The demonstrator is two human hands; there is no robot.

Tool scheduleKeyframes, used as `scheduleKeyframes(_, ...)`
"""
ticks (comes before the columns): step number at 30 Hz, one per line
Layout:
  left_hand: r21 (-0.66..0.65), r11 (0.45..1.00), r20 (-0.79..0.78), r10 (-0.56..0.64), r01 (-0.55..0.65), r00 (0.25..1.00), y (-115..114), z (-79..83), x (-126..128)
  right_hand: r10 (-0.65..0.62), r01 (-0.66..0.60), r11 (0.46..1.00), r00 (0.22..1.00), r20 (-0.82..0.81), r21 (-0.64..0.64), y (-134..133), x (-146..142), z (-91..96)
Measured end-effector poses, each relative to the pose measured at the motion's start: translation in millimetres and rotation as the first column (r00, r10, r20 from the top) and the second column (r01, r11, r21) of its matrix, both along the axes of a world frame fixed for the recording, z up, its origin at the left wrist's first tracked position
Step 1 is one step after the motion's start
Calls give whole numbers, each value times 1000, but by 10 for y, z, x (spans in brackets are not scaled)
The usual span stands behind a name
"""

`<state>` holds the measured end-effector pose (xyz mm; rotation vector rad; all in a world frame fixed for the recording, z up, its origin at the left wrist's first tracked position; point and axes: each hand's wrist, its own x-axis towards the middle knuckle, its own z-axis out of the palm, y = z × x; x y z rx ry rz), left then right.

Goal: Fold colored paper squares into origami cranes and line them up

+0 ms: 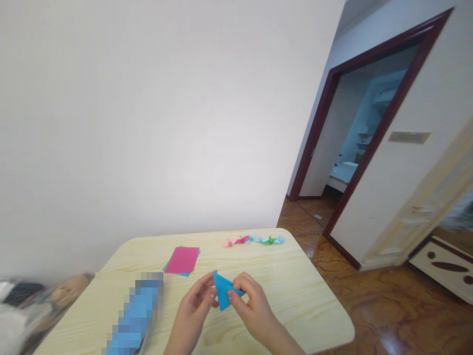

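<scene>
A piece of blue origami paper (pixel 223 292), folded into a pointed triangular shape, is held up over the table between my two hands. My right hand (pixel 254 301) pinches its right side, with the thumb lying across the front. At the left edge, my left hand (pixel 196 305) has its curled fingers and thumb closed on the paper; part of that grip is hidden. Beyond my hands, square sheets of paper (pixel 183 260) lie stacked, pink on top with blue showing underneath. Small folded paper cranes (pixel 242 240) in pink, red, light blue and green form a row near the far edge.
The light wood-grain table (pixel 318 301) has rounded corners and stands by a white wall (pixel 166 118). A pixelated blue object (pixel 135 315) lies at the front left. To the right are a dark red door frame (pixel 388 113) and a brown floor.
</scene>
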<state>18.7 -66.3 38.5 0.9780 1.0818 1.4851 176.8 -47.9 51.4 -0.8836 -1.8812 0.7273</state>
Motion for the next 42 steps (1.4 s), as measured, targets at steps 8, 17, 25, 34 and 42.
scheduleKeyframes(8,-22,995,-183,91,-96,979,-65,152,41,-20,19,999,999,26,44,-83,-3,14)
scheduleKeyframes(17,9,993,-278,118,-120,953,-136,199,35,-89,88,995,996,-16,-36,-123,-27,4)
scheduleKeyframes(25,64,990,-381,142,-128,914,-170,166,7,-86,86,994,996,4,-66,-143,-31,81)
scheduleKeyframes(34,122,986,-423,159,-117,892,-218,249,17,-69,68,997,997,26,20,-208,-18,185)
scheduleKeyframes(42,135,986,-406,147,-100,902,-231,272,30,-59,60,998,997,45,0,-237,-22,210)
